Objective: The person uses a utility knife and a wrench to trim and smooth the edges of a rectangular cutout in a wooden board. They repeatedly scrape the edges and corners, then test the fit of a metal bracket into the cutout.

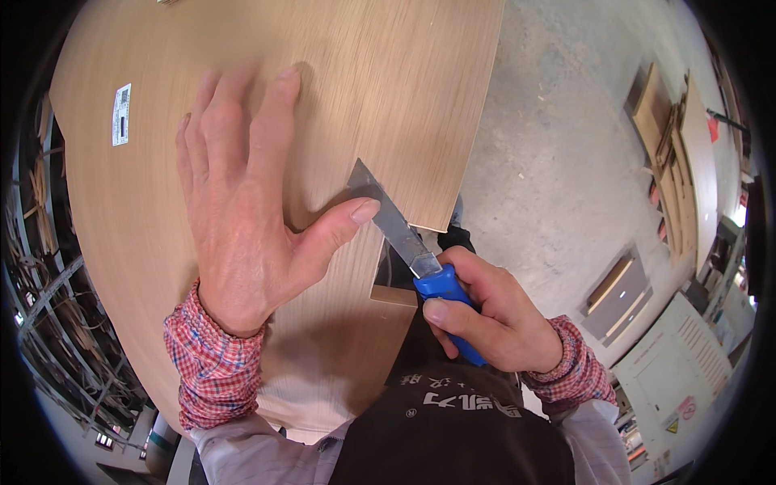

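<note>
My left hand [242,202] lies flat with fingers spread on a large light wood-grain panel [356,73], its thumb reaching toward a notch cut in the panel's near edge. My right hand [485,311] grips the blue handle of a scraper knife [404,234]. The flat metal blade rests against the panel edge at the notch, right beside my left thumb tip. A white label [121,113] sticks on the panel at the left.
A grey concrete floor [558,145] lies to the right. Wooden boards [671,137] are stacked at the far right, with a smaller board pile [618,295] nearer. A metal rack [48,323] shows below the panel at the left.
</note>
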`<act>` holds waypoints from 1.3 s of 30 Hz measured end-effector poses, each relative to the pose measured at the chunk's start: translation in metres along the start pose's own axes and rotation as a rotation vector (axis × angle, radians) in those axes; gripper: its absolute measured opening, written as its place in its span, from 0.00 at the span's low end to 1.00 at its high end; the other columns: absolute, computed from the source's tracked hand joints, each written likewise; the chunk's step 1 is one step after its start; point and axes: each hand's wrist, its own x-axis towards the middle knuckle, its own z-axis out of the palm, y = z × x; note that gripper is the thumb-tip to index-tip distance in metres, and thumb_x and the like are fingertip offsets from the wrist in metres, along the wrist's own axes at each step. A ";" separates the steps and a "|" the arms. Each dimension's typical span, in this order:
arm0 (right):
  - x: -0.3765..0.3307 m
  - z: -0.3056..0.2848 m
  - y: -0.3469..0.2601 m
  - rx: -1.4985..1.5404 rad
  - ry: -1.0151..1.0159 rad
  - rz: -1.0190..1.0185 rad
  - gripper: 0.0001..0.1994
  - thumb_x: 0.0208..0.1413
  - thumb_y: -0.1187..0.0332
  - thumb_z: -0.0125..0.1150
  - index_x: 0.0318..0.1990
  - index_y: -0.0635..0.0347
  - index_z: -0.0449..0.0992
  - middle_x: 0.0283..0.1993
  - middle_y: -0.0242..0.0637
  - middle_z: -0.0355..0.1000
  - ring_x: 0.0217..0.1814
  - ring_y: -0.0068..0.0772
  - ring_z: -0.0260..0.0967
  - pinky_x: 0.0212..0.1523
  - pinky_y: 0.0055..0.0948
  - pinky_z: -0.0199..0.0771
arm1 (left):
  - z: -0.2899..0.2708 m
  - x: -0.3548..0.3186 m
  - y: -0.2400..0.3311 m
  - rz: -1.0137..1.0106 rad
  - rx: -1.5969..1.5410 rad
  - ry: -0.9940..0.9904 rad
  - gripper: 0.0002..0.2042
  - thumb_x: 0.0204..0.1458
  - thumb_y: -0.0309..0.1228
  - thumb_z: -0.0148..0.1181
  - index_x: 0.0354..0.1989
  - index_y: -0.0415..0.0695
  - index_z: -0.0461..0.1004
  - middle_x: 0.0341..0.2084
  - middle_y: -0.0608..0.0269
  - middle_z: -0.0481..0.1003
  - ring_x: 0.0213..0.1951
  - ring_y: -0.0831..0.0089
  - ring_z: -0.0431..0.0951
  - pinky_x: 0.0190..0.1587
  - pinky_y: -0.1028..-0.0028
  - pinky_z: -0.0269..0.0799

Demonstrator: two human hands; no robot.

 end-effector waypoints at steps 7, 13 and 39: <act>-0.003 -0.002 -0.009 0.046 0.028 0.040 0.10 0.70 0.65 0.57 0.48 0.61 0.66 0.27 0.30 0.69 0.24 0.19 0.69 0.26 0.23 0.68 | -0.004 0.010 0.005 0.005 -0.003 -0.011 0.45 0.50 0.56 0.67 0.72 0.40 0.63 0.70 0.40 0.60 0.72 0.41 0.58 0.72 0.50 0.52; 0.001 0.005 -0.003 -0.017 -0.004 0.002 0.11 0.70 0.64 0.57 0.47 0.61 0.66 0.22 0.30 0.68 0.21 0.21 0.68 0.23 0.26 0.65 | 0.000 -0.001 -0.001 0.012 -0.030 0.040 0.45 0.49 0.56 0.68 0.72 0.40 0.63 0.70 0.40 0.60 0.72 0.42 0.59 0.71 0.50 0.54; 0.008 0.003 -0.003 0.027 -0.027 -0.017 0.13 0.71 0.60 0.56 0.46 0.60 0.65 0.23 0.28 0.67 0.21 0.21 0.69 0.23 0.26 0.68 | 0.001 0.004 -0.003 -0.009 0.021 0.045 0.46 0.50 0.60 0.66 0.72 0.40 0.63 0.70 0.40 0.60 0.71 0.43 0.60 0.71 0.50 0.55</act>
